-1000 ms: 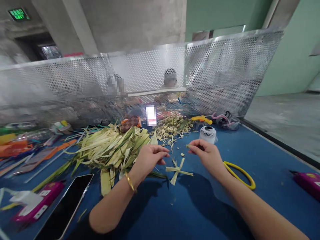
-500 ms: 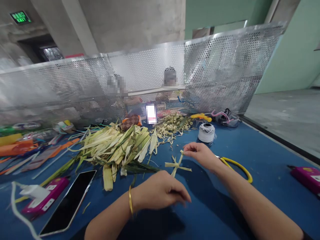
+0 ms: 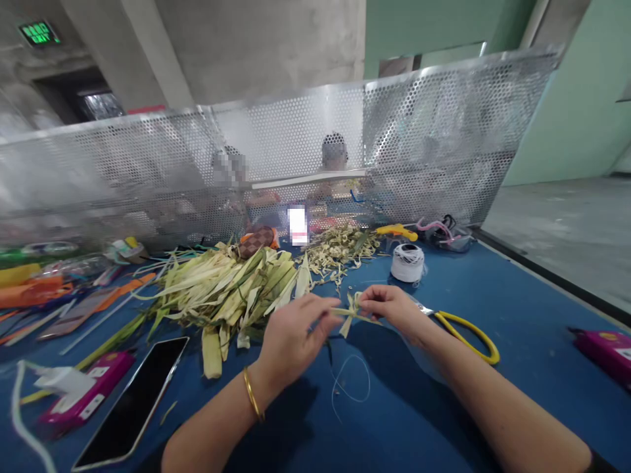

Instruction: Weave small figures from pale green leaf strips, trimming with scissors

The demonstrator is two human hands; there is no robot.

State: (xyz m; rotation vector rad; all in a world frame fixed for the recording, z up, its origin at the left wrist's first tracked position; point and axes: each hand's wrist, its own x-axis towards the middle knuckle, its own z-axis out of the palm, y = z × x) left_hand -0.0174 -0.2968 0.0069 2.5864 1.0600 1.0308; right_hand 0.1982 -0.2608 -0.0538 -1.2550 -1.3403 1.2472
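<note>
A small cross of pale green husk strips (image 3: 348,322) is held between my two hands, a little above the blue table. My left hand (image 3: 300,332), with a gold bangle (image 3: 252,394) at the wrist, pinches the left end of one strip. My right hand (image 3: 389,309) pinches the upper right part, where a strip bends into a loop. A thin clear thread (image 3: 367,384) curls on the table below the hands. Scissors with yellow handles (image 3: 495,358) lie partly under my right forearm. Behind my right hand stands a spool of white thread (image 3: 408,264).
A heap of husk strips (image 3: 221,282) lies to the left, with scraps (image 3: 342,249) at the back. A phone (image 3: 133,401) and a purple power strip (image 3: 89,391) are at the front left. A perforated metal screen (image 3: 296,144) borders the table; people sit behind it.
My left hand dropped toward the front of the table, then rose back to the husk cross. The cross has left the table and is between both hands. The clear thread now shows below them.
</note>
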